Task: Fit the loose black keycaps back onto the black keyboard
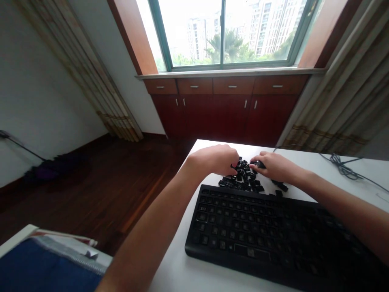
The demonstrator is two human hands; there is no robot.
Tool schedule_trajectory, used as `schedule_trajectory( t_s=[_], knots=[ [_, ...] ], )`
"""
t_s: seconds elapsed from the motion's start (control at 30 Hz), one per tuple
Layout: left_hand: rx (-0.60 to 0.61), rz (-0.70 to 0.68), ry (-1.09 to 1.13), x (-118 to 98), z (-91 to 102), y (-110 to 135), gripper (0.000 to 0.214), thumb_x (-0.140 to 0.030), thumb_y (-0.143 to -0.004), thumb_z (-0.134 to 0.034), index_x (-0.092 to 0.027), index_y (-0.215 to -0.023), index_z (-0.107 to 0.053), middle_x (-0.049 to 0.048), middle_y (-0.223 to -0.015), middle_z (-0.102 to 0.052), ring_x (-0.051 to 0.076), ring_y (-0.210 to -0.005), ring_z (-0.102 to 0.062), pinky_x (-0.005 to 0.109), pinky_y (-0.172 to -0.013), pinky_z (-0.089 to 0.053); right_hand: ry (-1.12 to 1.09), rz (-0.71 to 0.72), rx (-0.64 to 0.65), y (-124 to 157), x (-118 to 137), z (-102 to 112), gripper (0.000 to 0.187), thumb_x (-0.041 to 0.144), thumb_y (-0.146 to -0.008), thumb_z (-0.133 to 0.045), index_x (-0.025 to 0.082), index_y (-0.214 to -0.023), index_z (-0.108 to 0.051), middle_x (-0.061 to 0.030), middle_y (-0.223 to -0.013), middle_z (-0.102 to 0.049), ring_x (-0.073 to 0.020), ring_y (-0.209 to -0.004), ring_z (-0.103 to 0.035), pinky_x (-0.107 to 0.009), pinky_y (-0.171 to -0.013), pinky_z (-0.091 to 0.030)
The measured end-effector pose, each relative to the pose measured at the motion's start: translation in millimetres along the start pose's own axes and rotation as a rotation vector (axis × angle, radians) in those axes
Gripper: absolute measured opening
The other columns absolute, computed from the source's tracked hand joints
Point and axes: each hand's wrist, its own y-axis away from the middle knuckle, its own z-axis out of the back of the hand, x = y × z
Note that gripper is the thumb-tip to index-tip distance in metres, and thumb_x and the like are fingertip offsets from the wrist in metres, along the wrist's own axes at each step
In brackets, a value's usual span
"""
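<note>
A black keyboard (267, 235) lies on the white table (304, 162), with its keycaps off. Behind it sits a pile of loose black keycaps (243, 180). My left hand (217, 159) rests at the pile's left edge, fingers curled down into the caps. My right hand (273, 165) reaches in from the right, and its fingertips pinch a keycap at the top of the pile. What the left fingers hold is hidden.
A bundle of dark cable (343, 166) lies at the table's far right. Red-brown cabinets (227, 109) stand under the window, with curtains (343, 97) on both sides. A blue and white cloth item (45, 263) lies at the lower left. Dark wooden floor spreads to the left.
</note>
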Motion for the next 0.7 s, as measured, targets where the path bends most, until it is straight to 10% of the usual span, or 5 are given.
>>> schedule_trajectory(
  t_s=[0.33,0.7],
  knots=[
    [-0.331,-0.146,0.043,-2.1,-38.9,-34.1,0.025,-0.030,-0.094,-0.057,-0.019,-0.107,-0.074,0.0089,-0.104,-0.073,0.023,-0.095,-0.069,0.032,-0.077,-0.049,-0.051,0.048,0.037,16.7,-6.1,2.8,0.033,0.041,-0.094,-0.054,0.024,-0.113,-0.074,-0.0094,-0.099,-0.070,-0.0234,-0.081,-0.068,-0.033,-0.072,-0.049],
    [-0.402,-0.087,0.030,-30.4,-84.6,-56.9,0.036,-0.043,-0.095,-0.052,-0.016,-0.108,-0.071,0.0116,-0.102,-0.074,0.031,-0.098,-0.067,0.043,-0.084,-0.050,-0.093,0.059,0.019,29.7,-10.7,7.4,0.034,0.045,-0.096,-0.054,0.023,-0.112,-0.074,-0.0095,-0.103,-0.070,-0.0238,-0.087,-0.068,-0.034,-0.079,-0.050]
  ],
)
